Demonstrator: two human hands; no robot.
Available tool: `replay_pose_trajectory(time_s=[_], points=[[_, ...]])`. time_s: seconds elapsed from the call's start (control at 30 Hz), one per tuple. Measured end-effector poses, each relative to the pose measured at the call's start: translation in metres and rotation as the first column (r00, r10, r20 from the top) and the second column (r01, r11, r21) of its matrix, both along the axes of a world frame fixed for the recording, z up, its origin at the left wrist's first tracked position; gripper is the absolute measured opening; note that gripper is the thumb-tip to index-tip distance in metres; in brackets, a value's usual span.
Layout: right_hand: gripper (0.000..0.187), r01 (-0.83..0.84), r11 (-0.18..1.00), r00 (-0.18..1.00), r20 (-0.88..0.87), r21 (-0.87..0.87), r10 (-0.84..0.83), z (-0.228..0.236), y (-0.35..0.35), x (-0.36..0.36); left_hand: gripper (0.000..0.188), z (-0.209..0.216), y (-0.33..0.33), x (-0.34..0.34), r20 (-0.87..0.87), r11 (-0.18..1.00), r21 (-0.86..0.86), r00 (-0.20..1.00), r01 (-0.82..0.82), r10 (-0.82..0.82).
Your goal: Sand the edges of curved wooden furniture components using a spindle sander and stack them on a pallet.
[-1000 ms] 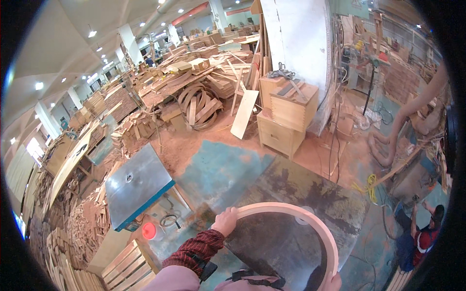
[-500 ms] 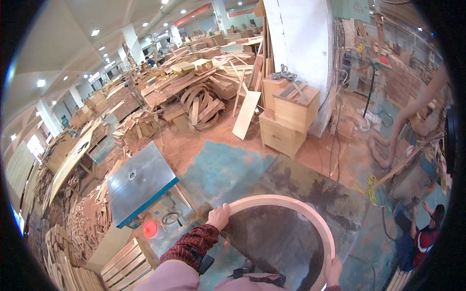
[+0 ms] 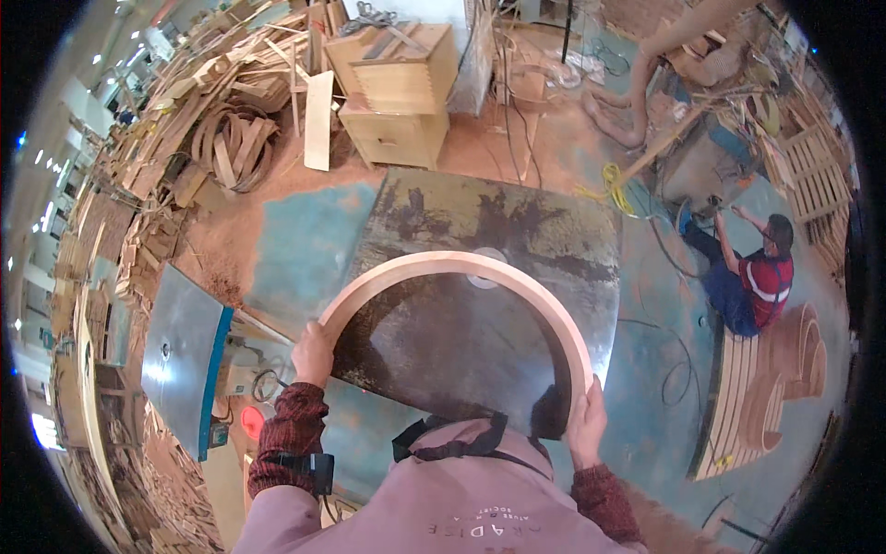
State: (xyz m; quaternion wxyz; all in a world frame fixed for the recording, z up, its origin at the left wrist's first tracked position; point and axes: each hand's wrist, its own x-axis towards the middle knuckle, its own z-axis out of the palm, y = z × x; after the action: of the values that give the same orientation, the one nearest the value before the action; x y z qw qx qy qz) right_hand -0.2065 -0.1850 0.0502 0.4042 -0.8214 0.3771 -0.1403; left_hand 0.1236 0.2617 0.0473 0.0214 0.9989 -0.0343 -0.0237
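Note:
A curved strip of light wood (image 3: pixel 445 263), bent into a wide half ring, spans between my two hands over a dark, stained metal table (image 3: pixel 554 222). My left hand (image 3: pixel 313 355) is closed round its left end. Its right end is gripped by my right hand (image 3: pixel 587 423), with the thumb along the wood. The arch of the strip points away from me, over a round pale disc (image 3: pixel 484 268) in the tabletop. Whether the strip rests on the table or hangs just above it, I cannot tell.
To the left stands a grey metal table (image 3: pixel 180 342) with a blue edge. Beyond is a wooden cabinet (image 3: pixel 397 102) beside scrap wood (image 3: pixel 231 92). A seated co-worker (image 3: pixel 761 277) is at the right, near curved wood pieces (image 3: pixel 784 369) on a slatted pallet (image 3: pixel 724 397). Yellow cable (image 3: pixel 609 187) lies there.
My view has swung right and downward, bringing the whole dark table, the co-worker and both hands into fuller sight. The wood strip stays held at both ends.

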Motion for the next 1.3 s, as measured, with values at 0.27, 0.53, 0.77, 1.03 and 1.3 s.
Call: replay_pose_trajectory(time_s=[0.27,0.53,0.77,1.03,1.3], points=[[0.046,-0.147,0.984,0.989,-0.021,-0.104,0.146,-0.001,-0.020,0.053,0.025,-0.003,0.042,-0.032,0.060,0.999,0.014,0.997,-0.046,0.045],[0.043,-0.307,0.945,0.946,-0.148,-0.116,0.290,0.004,-0.029,0.131,0.034,0.024,0.052,-0.057,-0.092,0.971,0.071,0.968,-0.228,0.234],[0.044,-0.482,0.799,0.876,-0.169,-0.359,0.452,-0.002,-0.014,0.222,0.034,-0.023,0.131,-0.089,-0.039,0.951,-0.003,0.950,-0.309,0.309],[0.044,-0.620,0.628,0.773,-0.229,-0.470,0.592,-0.003,0.025,0.350,0.033,-0.036,0.167,-0.083,0.073,0.901,-0.027,0.898,-0.432,0.433],[0.021,-0.717,0.555,0.691,-0.322,-0.422,0.647,0.007,0.041,0.459,0.030,-0.027,0.163,-0.033,0.182,0.876,-0.116,0.857,-0.468,0.482]])
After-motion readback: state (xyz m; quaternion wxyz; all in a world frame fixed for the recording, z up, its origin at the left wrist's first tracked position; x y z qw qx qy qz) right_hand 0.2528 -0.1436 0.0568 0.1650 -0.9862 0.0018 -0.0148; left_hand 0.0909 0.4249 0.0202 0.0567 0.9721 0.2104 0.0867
